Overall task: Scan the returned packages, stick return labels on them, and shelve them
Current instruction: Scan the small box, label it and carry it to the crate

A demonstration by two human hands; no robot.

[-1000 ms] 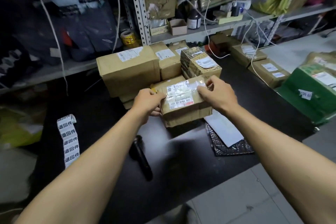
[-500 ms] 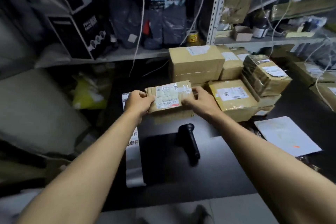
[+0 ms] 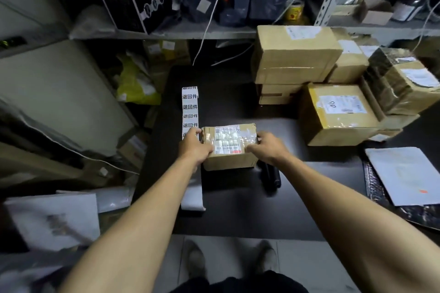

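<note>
Head view. A small taped cardboard package (image 3: 229,147) was gripped at its left end by the left hand (image 3: 194,146) and at its right end by the right hand (image 3: 270,147), over the black table (image 3: 238,209). A strip of return labels (image 3: 189,107) lay just left of it; a black scanner (image 3: 270,177) lay partly hidden beneath the right hand. Stacked cardboard boxes (image 3: 295,54) stood behind, to the right.

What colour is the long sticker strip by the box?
White with black characters, the sticker strip shows in the head view.

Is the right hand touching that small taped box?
Touching. The head view shows the right hand gripping the small taped box at its right end.
</note>
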